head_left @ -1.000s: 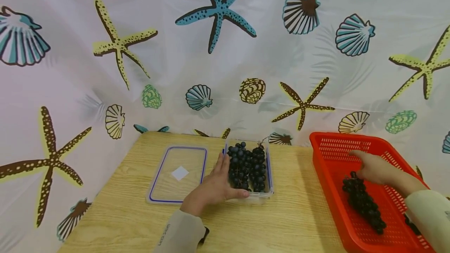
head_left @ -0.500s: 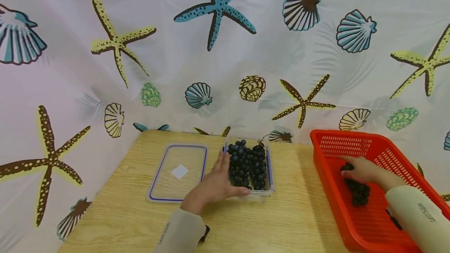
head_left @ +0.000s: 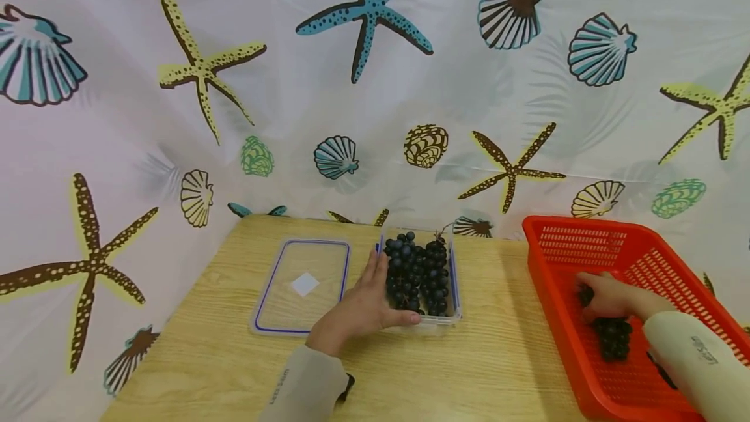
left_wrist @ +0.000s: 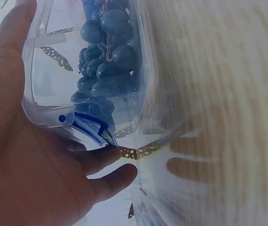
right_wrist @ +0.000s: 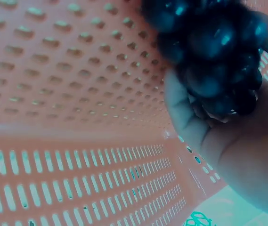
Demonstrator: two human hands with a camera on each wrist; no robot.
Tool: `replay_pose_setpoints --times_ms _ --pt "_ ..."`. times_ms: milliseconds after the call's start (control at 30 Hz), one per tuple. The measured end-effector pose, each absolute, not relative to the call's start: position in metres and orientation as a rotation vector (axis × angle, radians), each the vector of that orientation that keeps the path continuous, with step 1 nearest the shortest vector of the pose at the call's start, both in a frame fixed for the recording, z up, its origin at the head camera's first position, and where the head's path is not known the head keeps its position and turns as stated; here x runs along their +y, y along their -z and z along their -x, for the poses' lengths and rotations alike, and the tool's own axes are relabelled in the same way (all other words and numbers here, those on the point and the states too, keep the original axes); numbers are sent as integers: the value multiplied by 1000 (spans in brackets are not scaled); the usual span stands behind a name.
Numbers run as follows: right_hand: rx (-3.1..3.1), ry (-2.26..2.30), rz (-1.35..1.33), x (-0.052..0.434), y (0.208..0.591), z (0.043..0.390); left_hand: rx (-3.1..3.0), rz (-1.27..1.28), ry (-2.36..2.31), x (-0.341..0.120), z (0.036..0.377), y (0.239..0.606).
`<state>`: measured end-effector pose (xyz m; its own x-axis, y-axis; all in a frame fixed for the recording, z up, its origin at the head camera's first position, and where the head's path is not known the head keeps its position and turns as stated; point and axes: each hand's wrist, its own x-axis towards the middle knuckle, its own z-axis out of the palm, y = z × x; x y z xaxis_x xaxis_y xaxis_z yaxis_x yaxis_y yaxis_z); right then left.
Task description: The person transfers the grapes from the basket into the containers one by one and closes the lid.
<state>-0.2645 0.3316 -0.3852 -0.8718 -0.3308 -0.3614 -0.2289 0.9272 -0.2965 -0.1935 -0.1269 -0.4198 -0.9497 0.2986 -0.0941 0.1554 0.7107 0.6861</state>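
My right hand (head_left: 609, 295) is down in the red basket (head_left: 577, 360), holding a bunch of dark grapes (head_left: 614, 338). Close up in the right wrist view, the grapes (right_wrist: 209, 52) lie against the palm, with fingers curled round them. On the table, a clear plastic container (head_left: 442, 320) holds more dark grapes (head_left: 416, 272), a thin stem poking over its back rim. My left hand (head_left: 366, 305) rests against that container's left side and front corner, fingers straight and thumb spread along the front. A blue side clip (left_wrist: 91, 127) hangs beside the left fingers.
A clear lid (head_left: 275, 318) with a blue seal and a white diamond-shaped label lies left of the container. Behind the wooden table (head_left: 469, 370) hangs a curtain (head_left: 375, 103) printed with starfish and shells. A dark object (head_left: 662, 370) lies in the basket, partly behind the right sleeve.
My right hand has come down lower in the basket and taken hold of the grape bunch, which has shifted position. The left hand stays at the container.
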Motion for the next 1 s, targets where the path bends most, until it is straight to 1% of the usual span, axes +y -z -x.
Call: replay_pose_setpoints --times_ms 167,400,500,767,1000 --pt "2750 287 486 335 385 265 2714 -363 -1069 -127 194 420" --pt "2755 298 412 326 375 261 2717 -357 -1062 -125 194 421" --pt "2776 297 428 319 369 259 2714 -351 -1063 -125 194 422" --pt "2876 274 575 288 340 246 2700 -356 -1095 -126 196 423" --pt "2977 353 592 260 310 228 2672 -343 -1122 -127 195 423"
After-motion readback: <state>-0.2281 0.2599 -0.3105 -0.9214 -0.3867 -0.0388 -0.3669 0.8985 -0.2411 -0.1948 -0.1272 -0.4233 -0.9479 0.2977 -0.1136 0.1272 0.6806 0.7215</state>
